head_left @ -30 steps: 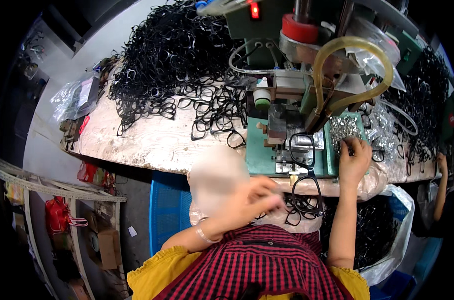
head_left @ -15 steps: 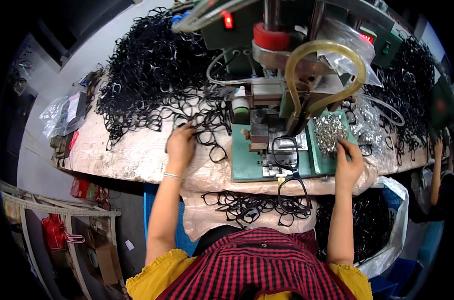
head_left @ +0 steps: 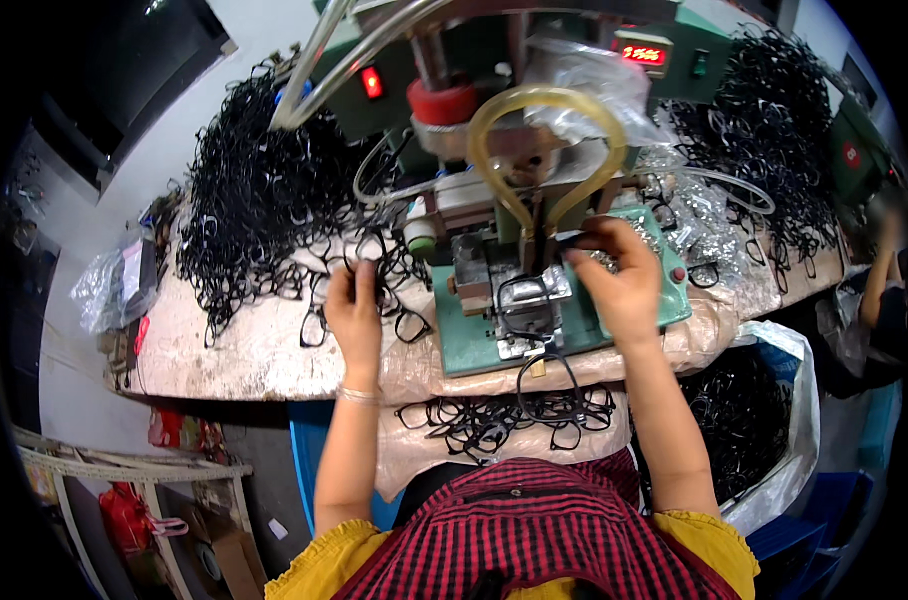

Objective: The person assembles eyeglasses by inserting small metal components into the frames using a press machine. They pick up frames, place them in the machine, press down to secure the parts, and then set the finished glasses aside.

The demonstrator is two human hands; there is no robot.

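My left hand (head_left: 354, 315) is closed on a black eyeglass frame (head_left: 314, 328) at the edge of the big pile, one rim showing beside the fingers. Over the green press (head_left: 454, 340), my right hand (head_left: 619, 285) is raised with thumb and fingers pinched near the lower end of the yellow tube (head_left: 599, 105). What sits in that pinch is too small to make out. Another eyeglass frame (head_left: 549, 387) lies on the metal fixture (head_left: 527, 293), one rim hanging over the front edge. Partly hidden behind my right hand is a tray of small shiny metal parts (head_left: 646, 232).
A tall heap of black frames (head_left: 259, 180) stands left of the press, another heap (head_left: 764, 140) at far right. Several frames (head_left: 474, 415) lie on the covering over my lap. A white sack (head_left: 799, 400) of dark pieces stands at right. Someone's arm (head_left: 879, 270) shows beyond.
My right hand has left the tray of metal parts and moved left and up to the press head. My left hand has pulled slightly back with a frame. The view has shifted.
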